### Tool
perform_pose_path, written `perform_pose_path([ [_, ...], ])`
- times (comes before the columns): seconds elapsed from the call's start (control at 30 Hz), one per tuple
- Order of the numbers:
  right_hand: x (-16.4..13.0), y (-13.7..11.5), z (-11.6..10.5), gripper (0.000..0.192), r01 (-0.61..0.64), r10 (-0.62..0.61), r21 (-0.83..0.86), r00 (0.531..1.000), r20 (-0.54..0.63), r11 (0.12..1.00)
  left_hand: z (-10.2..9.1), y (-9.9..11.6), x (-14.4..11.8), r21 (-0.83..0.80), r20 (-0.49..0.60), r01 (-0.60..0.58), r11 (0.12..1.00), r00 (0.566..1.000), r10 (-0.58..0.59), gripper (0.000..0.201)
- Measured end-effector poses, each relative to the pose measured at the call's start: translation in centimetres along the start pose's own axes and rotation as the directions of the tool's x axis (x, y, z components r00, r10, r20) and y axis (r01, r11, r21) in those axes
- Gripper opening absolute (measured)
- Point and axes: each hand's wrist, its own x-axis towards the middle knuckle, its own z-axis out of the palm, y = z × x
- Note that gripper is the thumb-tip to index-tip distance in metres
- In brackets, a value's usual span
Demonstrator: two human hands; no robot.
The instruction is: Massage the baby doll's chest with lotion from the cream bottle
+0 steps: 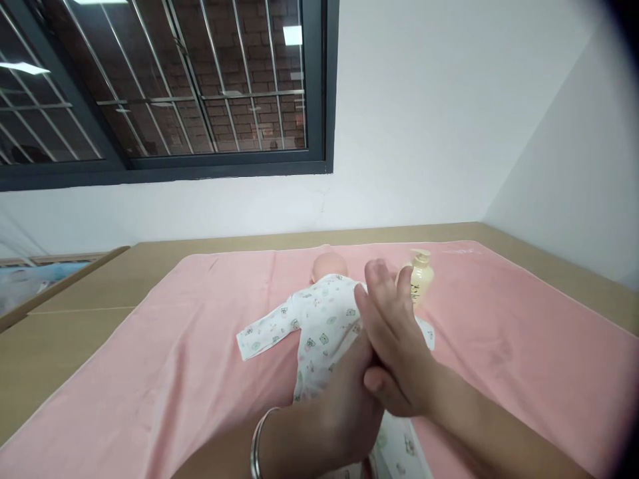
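My two hands meet palm to palm above a doll in the middle of the view. My left hand, with silver bangles on its wrist, lies flat against the other palm, its fingers partly hidden. My right hand has its fingers stretched out and its thumb across the left hand. Neither hand shows any object in it. Below them the doll, in a white printed outfit, lies on a pink cloth with its head at the far end. A cream pump bottle stands just behind my right fingers.
The cloth covers a wooden surface with a raised edge along the back and right. White walls rise behind and to the right. A dark-framed barred window is at upper left. Something blue in plastic lies beyond the left edge.
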Motion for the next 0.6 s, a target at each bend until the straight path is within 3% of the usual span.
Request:
perform_pose_path([
  [0.13,0.3,0.0,1.2,0.073,-0.06,0.068,0.085,0.993,-0.092,0.995,-0.5,0.4,-0.5,0.019,-0.041,-0.128,0.992,0.991,0.128,0.047],
  [0.23,-0.3,-2.0,2.0,0.065,-0.218,0.224,0.159,0.974,-0.023,0.963,-1.5,1.3,-0.6,0.161,-0.102,-0.234,0.959,0.962,0.252,0.048],
  [0.33,-1.1,-4.2,2.7,0.064,-0.358,0.353,0.127,0.934,0.063,0.925,-2.5,2.3,0.7,0.25,-0.106,-0.31,0.917,0.933,0.344,0.049],
  [0.43,-1.5,-5.5,3.5,0.078,-0.347,0.347,0.081,0.938,0.019,0.934,-3.4,2.6,3.1,0.26,-0.173,-0.362,0.895,0.895,0.412,0.046],
  [0.5,-1.6,-5.7,4.0,0.081,-0.351,0.352,0.081,0.936,-0.005,0.933,-3.8,2.4,4.5,0.237,-0.228,-0.364,0.901,0.881,0.415,0.043],
  [0.6,-1.6,-4.7,4.5,0.068,-0.414,0.413,0.161,0.91,0.039,0.896,-4.2,1.7,5.6,0.138,-0.276,-0.271,0.953,0.913,0.3,0.042],
])
